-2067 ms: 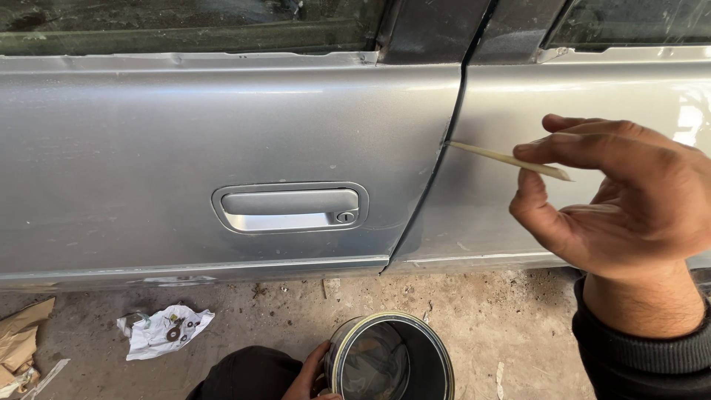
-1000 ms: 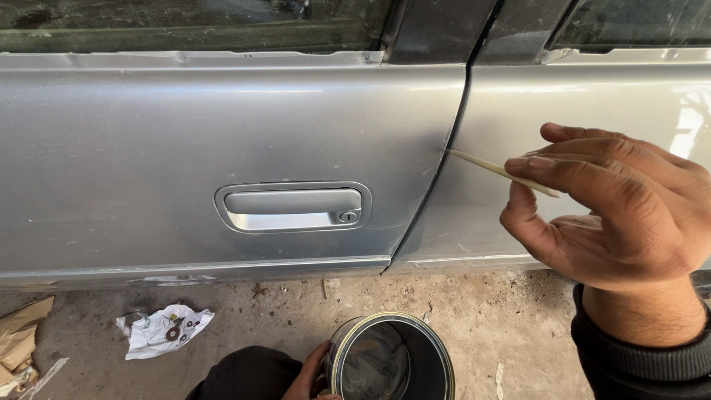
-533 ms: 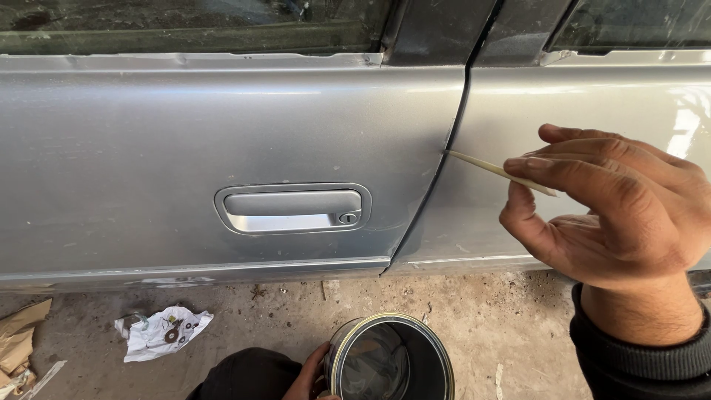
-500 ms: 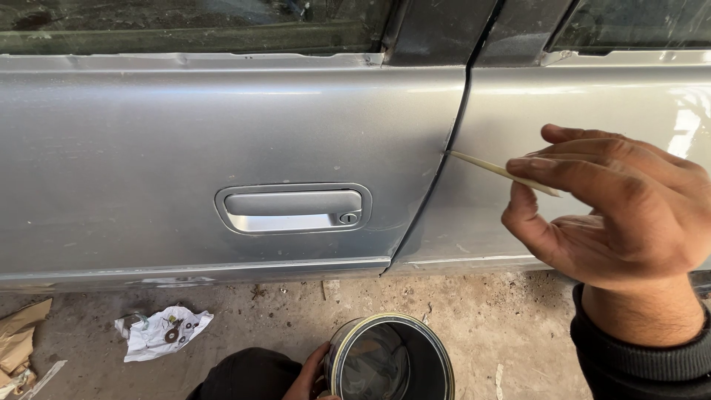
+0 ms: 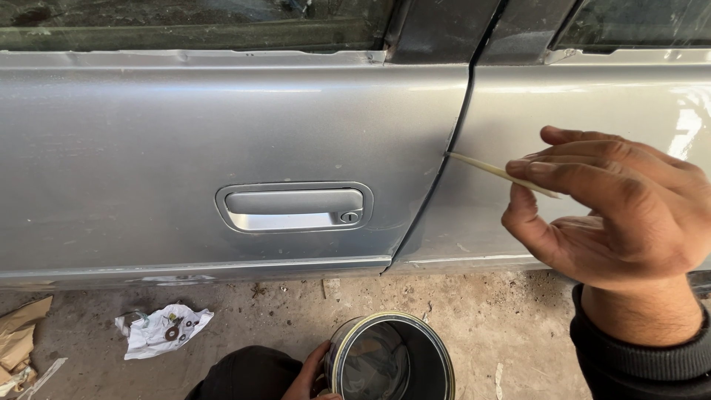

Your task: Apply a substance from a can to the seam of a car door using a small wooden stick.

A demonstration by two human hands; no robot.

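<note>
- Two silver car doors (image 5: 222, 133) fill the upper frame, their metal smooth and faintly speckled, and a dark curved seam (image 5: 444, 174) runs between them from top centre down to lower centre.
- Our right hand (image 5: 615, 215), at right of frame, pinches a thin pale stick (image 5: 503, 174) between thumb and forefingers; the other fingers curl loosely.
- The stick's long axis runs up-left from that hand, and its fine tip touches the seam left of the hand. The right hand is far nearer to it than the left.
- A round metal can (image 5: 392, 359) stands open at bottom centre, with a shiny rim and a dark grey inside.
- Our left hand (image 5: 307, 374), at the bottom edge, cups the can's left wall, fingers wrapped against it.
- A recessed door handle (image 5: 294, 207), rounded and silver, sits at mid-left with a small round lock.
- A crumpled white wrapper (image 5: 163, 330) lies on the gritty concrete ground (image 5: 503, 318) at lower left, brown paper scraps (image 5: 22, 337) beside it.
</note>
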